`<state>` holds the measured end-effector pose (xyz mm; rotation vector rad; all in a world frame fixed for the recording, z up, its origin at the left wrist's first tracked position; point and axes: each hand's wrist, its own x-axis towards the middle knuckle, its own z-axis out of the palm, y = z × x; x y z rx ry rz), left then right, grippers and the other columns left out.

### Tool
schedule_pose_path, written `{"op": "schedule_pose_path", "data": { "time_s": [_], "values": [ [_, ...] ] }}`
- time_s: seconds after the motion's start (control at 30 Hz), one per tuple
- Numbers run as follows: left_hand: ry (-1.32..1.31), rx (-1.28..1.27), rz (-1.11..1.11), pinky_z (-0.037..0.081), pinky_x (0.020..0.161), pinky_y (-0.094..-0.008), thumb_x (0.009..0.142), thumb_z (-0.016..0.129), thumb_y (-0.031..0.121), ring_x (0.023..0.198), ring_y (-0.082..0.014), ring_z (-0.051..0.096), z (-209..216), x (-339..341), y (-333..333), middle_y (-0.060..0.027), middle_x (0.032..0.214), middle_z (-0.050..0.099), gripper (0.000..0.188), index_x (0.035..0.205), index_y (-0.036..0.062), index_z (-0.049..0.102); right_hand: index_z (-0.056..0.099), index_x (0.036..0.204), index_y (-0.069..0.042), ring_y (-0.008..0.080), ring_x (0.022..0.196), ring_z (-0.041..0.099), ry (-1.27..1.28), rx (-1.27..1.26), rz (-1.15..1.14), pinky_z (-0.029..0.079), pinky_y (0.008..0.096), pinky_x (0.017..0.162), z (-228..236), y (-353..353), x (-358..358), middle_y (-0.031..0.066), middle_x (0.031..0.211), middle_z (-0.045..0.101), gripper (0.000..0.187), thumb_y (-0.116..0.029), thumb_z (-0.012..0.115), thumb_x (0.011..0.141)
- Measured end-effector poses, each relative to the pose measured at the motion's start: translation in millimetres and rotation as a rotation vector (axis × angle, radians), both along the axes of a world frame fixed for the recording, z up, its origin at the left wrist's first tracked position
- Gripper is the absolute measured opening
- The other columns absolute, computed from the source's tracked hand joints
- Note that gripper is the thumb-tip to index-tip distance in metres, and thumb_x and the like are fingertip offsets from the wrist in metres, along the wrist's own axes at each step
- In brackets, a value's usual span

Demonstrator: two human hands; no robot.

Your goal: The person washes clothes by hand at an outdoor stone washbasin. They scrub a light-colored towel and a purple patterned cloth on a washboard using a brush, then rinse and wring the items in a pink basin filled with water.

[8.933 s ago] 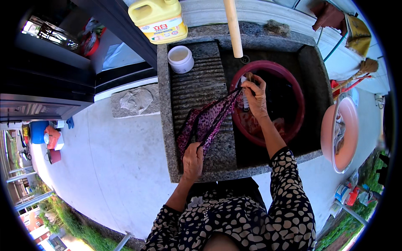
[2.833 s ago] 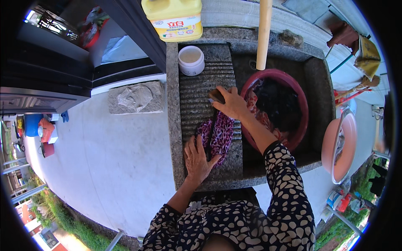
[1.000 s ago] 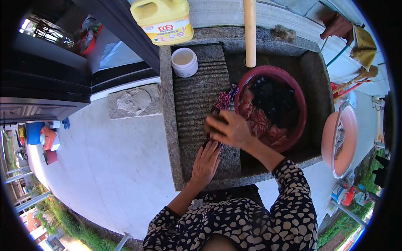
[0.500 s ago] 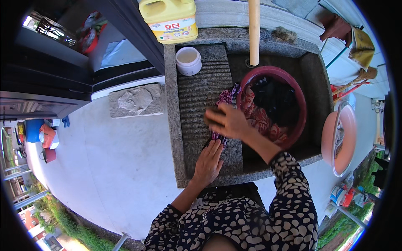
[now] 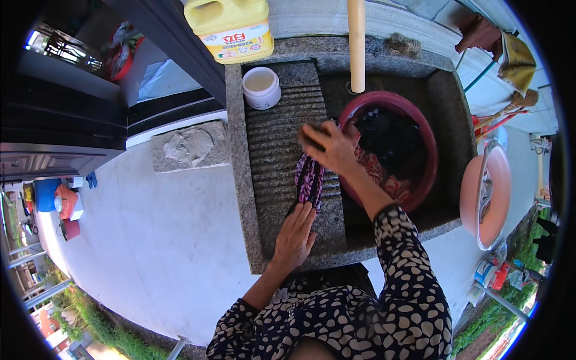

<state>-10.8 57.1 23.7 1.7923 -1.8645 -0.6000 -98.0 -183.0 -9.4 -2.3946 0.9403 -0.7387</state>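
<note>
A purple-and-black patterned cloth [image 5: 309,180] lies lengthwise on the ridged stone washboard [image 5: 276,156]. My left hand [image 5: 294,237] presses its near end down, fingers stretched out flat. Over the cloth's far part, my right hand [image 5: 335,151] grips a brown scrubbing brush [image 5: 308,139], slightly blurred by motion. To the right, in the sink, a dark pink basin [image 5: 433,153] holds water, dark clothes [image 5: 393,135] and a reddish patterned cloth [image 5: 393,186].
A white tub [image 5: 261,88] stands on the washboard's far left corner, with a yellow jug [image 5: 231,33] beyond it. A wooden pole [image 5: 356,48] reaches over the sink's far edge [image 5: 294,48]. A peach basin [image 5: 501,195] is at the right; a grey cloth [image 5: 189,146] lies on a stone slab at left.
My right hand and the brush have moved farther along the cloth, away from my left hand. More of the cloth's middle shows. My left hand stays pressed at the near end.
</note>
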Motion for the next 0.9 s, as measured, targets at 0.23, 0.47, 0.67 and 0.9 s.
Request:
{"op": "schedule_pose_path", "data": {
  "time_s": [0.23, 0.47, 0.67, 0.9],
  "values": [
    [0.031, 0.039, -0.01, 0.037, 0.108, -0.0423, 0.075, 0.073, 0.006, 0.137, -0.0324, 0.038, 4.8, -1.7, -2.7, -0.014, 0.146, 0.042, 0.068, 0.137, 0.0004, 0.045, 0.062, 0.125, -0.022, 0.0275, 0.086, 0.06, 0.116, -0.134, 0.124, 0.054, 0.0406, 0.068, 2.4, 34.7, -17.9, 0.0096, 0.102, 0.051, 0.052, -0.036, 0.075, 0.077],
    [0.07, 0.038, 0.01, 0.039, 0.107, -0.0425, 0.077, 0.072, 0.005, 0.136, -0.0323, 0.038, -0.3, 1.0, -0.1, -0.0136, 0.146, 0.042, 0.066, 0.137, 0.0029, 0.046, 0.062, 0.12, -0.028, 0.0221, 0.092, 0.055, 0.187, -0.373, 0.099, 0.048, 0.0381, 0.068, 9.6, -29.9, 56.1, 0.0047, 0.099, 0.047, 0.05, -0.04, 0.076, 0.073],
    [0.071, 0.02, 0.065, 0.042, 0.103, -0.0422, 0.078, 0.07, 0.001, 0.13, -0.0327, 0.044, 1.1, -1.6, -5.1, -0.0138, 0.139, 0.047, 0.057, 0.132, 0.0033, 0.049, 0.057, 0.126, -0.027, 0.0263, 0.101, 0.053, 0.225, -0.257, 0.278, 0.043, 0.0426, 0.084, -12.2, -31.6, 93.9, 0.0079, 0.113, 0.046, 0.051, -0.037, 0.074, 0.078],
    [0.144, -0.168, 0.226, 0.051, 0.084, -0.0415, 0.083, 0.065, -0.001, 0.101, -0.0327, 0.059, -21.0, 8.3, -22.1, -0.0141, 0.111, 0.062, 0.024, 0.106, 0.0015, 0.058, 0.06, 0.116, -0.015, 0.0279, 0.111, 0.051, 0.104, -0.226, 0.254, 0.041, 0.0418, 0.087, 8.8, 1.2, 14.0, 0.0105, 0.118, 0.05, 0.047, -0.015, 0.069, 0.07]
  ]
}}
